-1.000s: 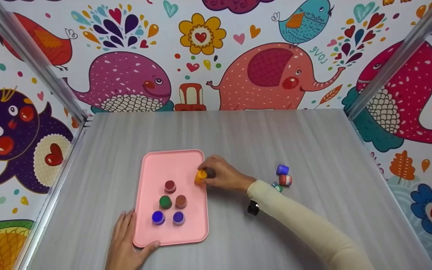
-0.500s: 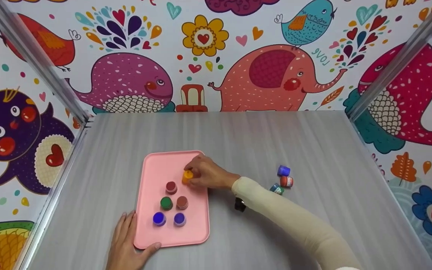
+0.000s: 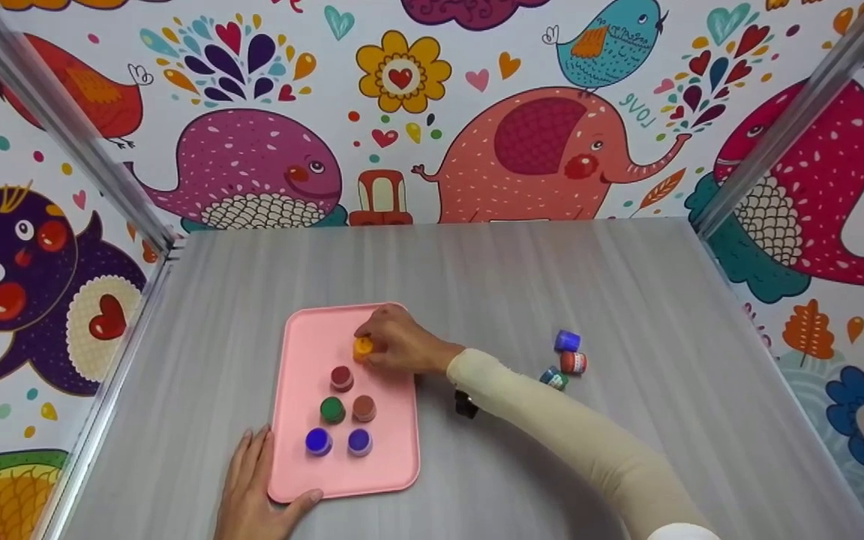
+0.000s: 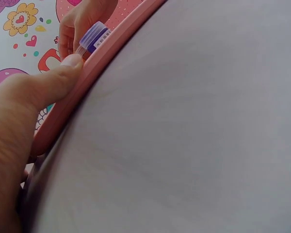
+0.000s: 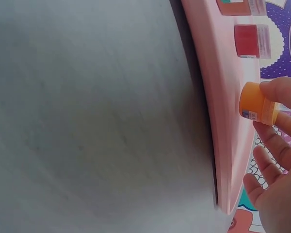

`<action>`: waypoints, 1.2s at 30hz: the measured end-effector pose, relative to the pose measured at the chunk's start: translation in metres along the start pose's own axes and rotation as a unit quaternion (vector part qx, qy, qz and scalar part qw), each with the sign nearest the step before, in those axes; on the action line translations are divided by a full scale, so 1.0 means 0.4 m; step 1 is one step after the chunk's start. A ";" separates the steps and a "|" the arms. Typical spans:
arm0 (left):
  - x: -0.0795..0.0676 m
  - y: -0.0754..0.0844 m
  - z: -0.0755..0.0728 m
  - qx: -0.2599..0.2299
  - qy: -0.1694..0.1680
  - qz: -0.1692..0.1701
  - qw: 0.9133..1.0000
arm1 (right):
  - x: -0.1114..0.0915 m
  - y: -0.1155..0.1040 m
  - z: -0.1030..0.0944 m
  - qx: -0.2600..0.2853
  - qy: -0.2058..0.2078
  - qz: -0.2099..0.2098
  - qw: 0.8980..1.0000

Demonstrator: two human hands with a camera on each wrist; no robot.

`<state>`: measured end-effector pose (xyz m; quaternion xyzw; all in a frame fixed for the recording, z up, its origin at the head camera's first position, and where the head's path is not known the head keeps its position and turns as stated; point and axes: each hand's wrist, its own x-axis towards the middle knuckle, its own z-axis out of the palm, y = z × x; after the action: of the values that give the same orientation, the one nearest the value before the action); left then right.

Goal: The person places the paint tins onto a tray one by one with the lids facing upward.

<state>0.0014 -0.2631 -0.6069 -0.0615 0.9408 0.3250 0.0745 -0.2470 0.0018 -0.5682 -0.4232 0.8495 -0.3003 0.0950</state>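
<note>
My right hand (image 3: 406,343) pinches a small orange paint pot (image 3: 362,349) over the upper right part of the pink tray (image 3: 312,330). In the right wrist view the orange pot is upright and tilted slightly, its base at or just above the tray; contact is hard to tell. On the tray stand a dark red pot (image 3: 341,378), a green pot (image 3: 332,409), a brown pot (image 3: 364,408), a blue pot (image 3: 318,441) and a violet pot (image 3: 359,441). My left hand (image 3: 252,484) holds the tray's near left corner, thumb on its front rim, fingers along its left side.
To the right on the grey table (image 3: 507,285) lie a blue-violet pot (image 3: 568,340), a red pot (image 3: 573,363) and a green-capped pot (image 3: 553,377), close together. Patterned walls (image 3: 402,150) and metal posts (image 3: 784,112) enclose the table's back and sides.
My right hand has carried the orange pot leftward from the tray's right edge to a spot behind the dark red pot. My left hand has stayed at the corner.
</note>
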 end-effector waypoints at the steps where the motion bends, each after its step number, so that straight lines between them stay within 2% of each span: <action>1: -0.001 0.000 0.001 0.000 0.002 0.001 1.000 | 0.003 0.000 0.002 -0.003 0.001 0.000 1.000; 6: 0.000 -0.006 0.005 0.001 0.011 0.009 1.000 | 0.017 -0.001 0.015 -0.010 0.004 0.004 1.000; 13: -0.004 -0.014 0.015 0.002 0.053 0.046 0.998 | 0.036 -0.017 0.026 -0.012 0.002 -0.020 1.000; 15: -0.006 -0.014 0.015 0.004 0.056 0.049 0.997 | 0.039 -0.022 0.029 -0.013 -0.002 -0.022 1.000; 20: -0.004 -0.008 0.013 0.005 0.037 0.035 0.999 | 0.035 -0.022 0.032 -0.008 -0.011 -0.003 1.000; 27: 0.006 -0.001 0.028 0.002 0.032 0.038 0.999 | -0.027 0.021 -0.021 0.015 -0.010 0.013 1.000; 32: 0.004 -0.002 0.017 0.004 0.019 0.024 1.000 | -0.075 0.042 -0.066 0.027 0.002 0.032 0.999; 36: -0.001 -0.008 0.007 0.008 0.017 0.019 1.000 | -0.114 0.055 -0.098 0.009 0.011 0.020 1.000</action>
<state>0.0027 -0.2638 -0.6108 -0.0488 0.9453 0.3181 0.0529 -0.2493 0.0643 -0.5541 -0.4018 0.8559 -0.3112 0.0953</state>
